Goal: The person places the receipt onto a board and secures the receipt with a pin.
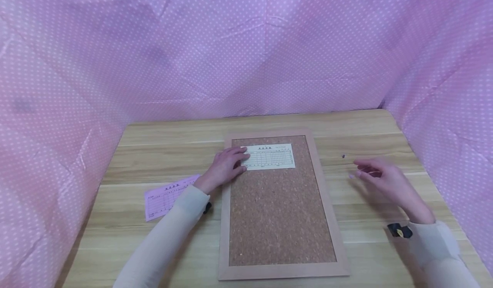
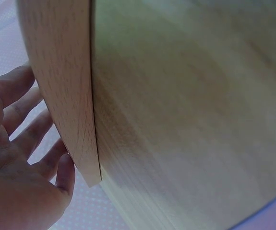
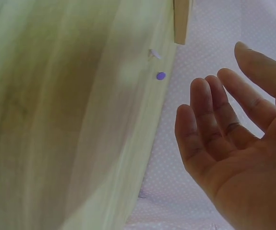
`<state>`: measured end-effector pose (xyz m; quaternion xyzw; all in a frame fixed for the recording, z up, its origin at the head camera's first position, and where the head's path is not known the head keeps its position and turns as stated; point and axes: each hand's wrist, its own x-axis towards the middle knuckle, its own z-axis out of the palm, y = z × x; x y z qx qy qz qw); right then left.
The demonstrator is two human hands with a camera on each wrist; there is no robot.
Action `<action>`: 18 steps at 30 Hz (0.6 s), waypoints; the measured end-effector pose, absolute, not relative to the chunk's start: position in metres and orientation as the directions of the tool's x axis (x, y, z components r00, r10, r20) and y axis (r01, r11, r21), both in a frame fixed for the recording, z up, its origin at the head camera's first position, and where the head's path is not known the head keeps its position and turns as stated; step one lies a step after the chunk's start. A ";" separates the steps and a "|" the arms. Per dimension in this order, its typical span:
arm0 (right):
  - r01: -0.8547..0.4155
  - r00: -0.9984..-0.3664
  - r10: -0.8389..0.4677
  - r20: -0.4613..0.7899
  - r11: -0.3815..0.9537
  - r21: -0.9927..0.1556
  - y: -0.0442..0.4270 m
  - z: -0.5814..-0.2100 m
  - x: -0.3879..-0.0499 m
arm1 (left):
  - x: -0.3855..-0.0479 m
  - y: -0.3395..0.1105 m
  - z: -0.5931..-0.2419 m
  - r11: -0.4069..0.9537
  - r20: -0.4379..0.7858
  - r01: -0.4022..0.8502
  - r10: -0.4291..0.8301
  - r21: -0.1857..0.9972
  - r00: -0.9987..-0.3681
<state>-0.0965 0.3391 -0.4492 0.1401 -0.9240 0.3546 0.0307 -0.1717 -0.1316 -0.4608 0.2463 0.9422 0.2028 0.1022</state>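
My left hand [image 1: 227, 164] rests its fingertips on the left end of a pale yellow printed slip [image 1: 271, 157] near the top of a framed corkboard [image 1: 283, 215]. In the left wrist view, the fingers [image 2: 30, 134] lie over the board's wooden frame [image 2: 68, 86], with the slip hidden. To the right of the board, my right hand [image 1: 385, 183] hovers over the table, fingers loosely bent and holding nothing. Near its fingertips lie a small purple tack-like piece [image 1: 343, 156] and a paler small piece [image 1: 351, 176]. Both appear in the right wrist view, the purple one [image 3: 161, 75] round-headed.
A pink-purple printed slip [image 1: 163, 198] lies left of the board, partly covered by my left sleeve. The wood-grain table [image 1: 369, 138] has its far edge against a pink dotted cloth [image 1: 246, 65], which also hangs at both sides.
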 end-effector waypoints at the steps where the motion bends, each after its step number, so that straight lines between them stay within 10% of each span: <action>1: -0.285 -0.957 -0.243 0.156 0.708 -0.646 0.339 -0.450 -0.097 | -0.172 -0.132 -0.461 0.797 -0.094 0.423 0.506 0.431 -0.858; 18: -0.195 -0.962 -0.271 -0.027 0.757 -0.623 0.334 -0.454 -0.100 | -0.171 -0.132 -0.461 0.793 -0.094 0.418 0.505 0.444 -0.858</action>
